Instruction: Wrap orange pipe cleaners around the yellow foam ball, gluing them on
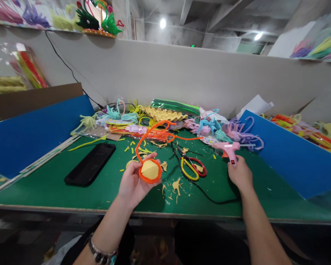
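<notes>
My left hand [135,185] holds a small round yellow piece [150,169] with an orange fuzzy rim [151,181] around it. From that rim a long orange pipe cleaner [140,141] loops up and away to the right. My right hand [240,173] is wrapped round the handle of a pink glue gun [230,149], its nozzle pointing right. Between the hands lie scissors with yellow and red handles [189,170]. Yellow scraps [177,186] are scattered on the green tabletop [154,204] beside my left hand.
A black phone [91,165] lies at left, near thin sticks [51,154]. Blue panels [38,129] [292,154] stand at both sides. Pipe-cleaner bundles [121,117] line the back below a grey partition [182,73]. A black cord [209,198] curves toward my right hand.
</notes>
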`<state>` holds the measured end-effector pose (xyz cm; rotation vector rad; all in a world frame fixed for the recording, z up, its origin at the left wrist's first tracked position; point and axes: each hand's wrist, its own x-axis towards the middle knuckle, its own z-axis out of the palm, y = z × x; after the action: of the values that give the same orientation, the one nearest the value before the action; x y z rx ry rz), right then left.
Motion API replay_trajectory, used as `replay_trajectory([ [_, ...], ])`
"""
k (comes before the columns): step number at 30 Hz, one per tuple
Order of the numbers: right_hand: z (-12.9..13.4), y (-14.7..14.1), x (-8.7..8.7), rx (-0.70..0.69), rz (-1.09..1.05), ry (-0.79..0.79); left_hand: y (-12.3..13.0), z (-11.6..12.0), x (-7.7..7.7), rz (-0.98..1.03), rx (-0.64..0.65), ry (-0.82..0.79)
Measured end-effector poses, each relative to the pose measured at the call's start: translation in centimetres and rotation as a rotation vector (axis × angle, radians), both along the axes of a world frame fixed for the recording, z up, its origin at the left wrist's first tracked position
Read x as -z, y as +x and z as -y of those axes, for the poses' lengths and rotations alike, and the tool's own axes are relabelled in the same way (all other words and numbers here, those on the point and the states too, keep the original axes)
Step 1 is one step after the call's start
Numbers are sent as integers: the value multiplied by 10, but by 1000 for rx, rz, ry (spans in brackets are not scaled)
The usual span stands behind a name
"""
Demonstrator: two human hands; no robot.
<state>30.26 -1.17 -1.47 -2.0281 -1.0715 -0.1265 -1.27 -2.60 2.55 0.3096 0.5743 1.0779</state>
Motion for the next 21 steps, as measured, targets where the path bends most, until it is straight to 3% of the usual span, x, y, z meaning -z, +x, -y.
replay_trajectory([
  [6, 15, -24, -29, -64, -59, 63, 2, 1, -3, -44, -64, -15],
  [9, 25, -51, -46, -355, -204, 286, 4, 0, -5, -59, -138, 9],
  [12, 35, -78, -53, -540, -192, 280, 4, -1, -6, -89, -193, 4],
  [16, 47, -104, -52, -575, -55, 233, 2, -2, -4, -131, -247, 34],
  [21, 54, -123, -52, -493, 89, 183, 4, -2, 2, -162, -256, 248],
])
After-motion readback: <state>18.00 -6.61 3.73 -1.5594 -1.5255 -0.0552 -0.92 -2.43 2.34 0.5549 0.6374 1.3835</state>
